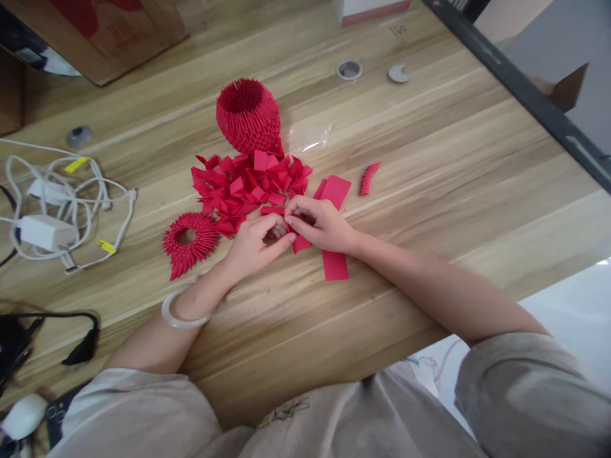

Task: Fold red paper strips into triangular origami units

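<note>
My left hand (255, 247) and my right hand (322, 224) meet at the fingertips, both closed in a pinch on a small piece of red paper (300, 243). The fingers partly hide its fold. Flat red paper strips (336, 266) lie under and beside my right hand. Just beyond my hands spreads a loose pile of folded red paper pieces (260, 181). Behind the pile stands a round, hollow red paper vase (248, 124) built of many folded pieces. A spiky red paper ring (203, 238) with a pointed tail rests left of my left hand.
A short curved row of joined red pieces (369, 178) lies to the right. Clear plastic film (309, 137) sits beside the vase. Tangled white cables and a charger (48, 232) occupy the left side. A cardboard box (114, 38) stands at the back left of the wooden table (453, 191).
</note>
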Available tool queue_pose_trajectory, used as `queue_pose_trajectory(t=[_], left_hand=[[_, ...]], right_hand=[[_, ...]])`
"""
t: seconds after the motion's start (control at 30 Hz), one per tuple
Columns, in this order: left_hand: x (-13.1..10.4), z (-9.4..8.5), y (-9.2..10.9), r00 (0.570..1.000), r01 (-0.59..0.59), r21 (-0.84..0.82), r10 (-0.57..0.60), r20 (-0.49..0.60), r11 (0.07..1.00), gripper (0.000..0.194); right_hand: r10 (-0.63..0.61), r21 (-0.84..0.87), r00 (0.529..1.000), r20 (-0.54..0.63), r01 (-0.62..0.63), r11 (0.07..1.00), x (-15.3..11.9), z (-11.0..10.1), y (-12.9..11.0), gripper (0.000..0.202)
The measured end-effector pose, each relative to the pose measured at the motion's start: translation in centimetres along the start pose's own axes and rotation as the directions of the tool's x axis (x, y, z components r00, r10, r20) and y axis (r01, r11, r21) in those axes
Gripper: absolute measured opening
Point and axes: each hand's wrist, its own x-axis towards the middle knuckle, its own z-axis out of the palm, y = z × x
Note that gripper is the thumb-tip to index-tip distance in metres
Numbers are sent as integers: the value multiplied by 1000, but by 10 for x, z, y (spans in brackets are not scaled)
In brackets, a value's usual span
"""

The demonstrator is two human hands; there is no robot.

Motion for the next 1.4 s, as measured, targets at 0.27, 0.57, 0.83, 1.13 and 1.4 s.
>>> queue_pose_trajectory(t=[0.27, 0.57, 0.83, 1.13, 1.4], left_hand=[[0, 0, 0, 1000, -3, 3, 3, -1, 1000, 17], [1, 0, 1, 1000, 10, 3, -10, -3, 1000, 19], [0, 0, 0, 1000, 1, -12, -1, 0, 1000, 17], [1, -1, 3, 1000, 16, -4, -16, -2, 1000, 18], [1, -1, 1, 1000, -6, -8, 6, -6, 1000, 17]], right_hand=[[9, 6, 1000, 14, -9, 1000, 0, 0, 1, 10], [1, 0, 1000, 14, -1, 1000, 0, 0, 1, 10], [3, 1, 1000, 8, -3, 1000, 1, 0, 1, 10], [5, 3, 1000, 9, -5, 1000, 0, 0, 1, 9], [3, 11, 1000, 13, -3, 1000, 0, 0, 2, 10]])
